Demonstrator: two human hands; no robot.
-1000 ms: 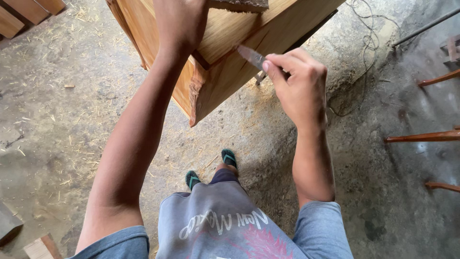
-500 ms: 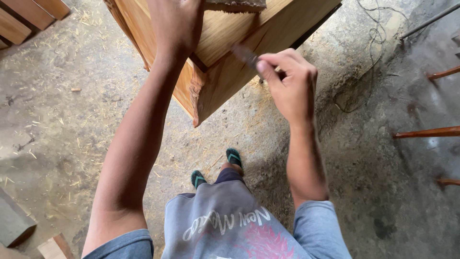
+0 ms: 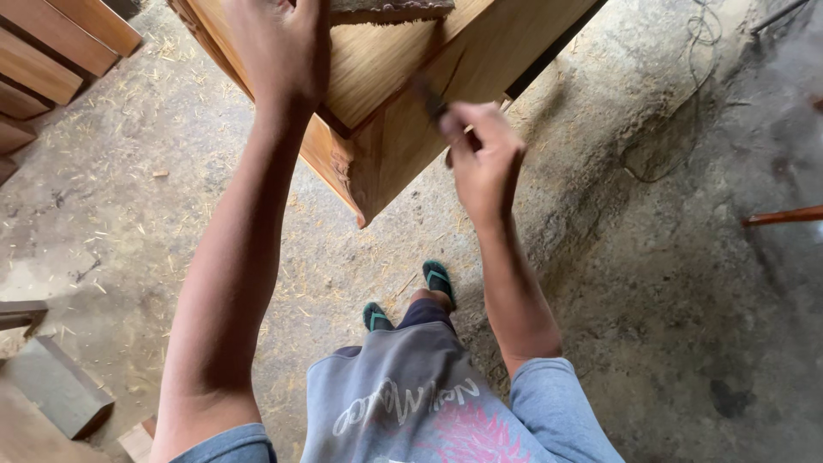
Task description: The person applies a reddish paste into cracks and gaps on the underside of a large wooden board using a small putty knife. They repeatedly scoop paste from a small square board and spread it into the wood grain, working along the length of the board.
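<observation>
Wooden cabinet [image 3: 403, 129]: right hand [image 3: 482, 159], pinching a thin dark tool [image 3: 431, 99], now sits higher against its side panel; left hand [image 3: 279, 47] stays pressed flat on top

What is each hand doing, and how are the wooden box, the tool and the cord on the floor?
Left hand: resting on top of the wooden piece.
Right hand: closed around a small tool.
Small tool: blurred, tip against the wood.
Wooden piece: unpainted, corner pointing at the person.
Cord: lying loose on the floor.
</observation>
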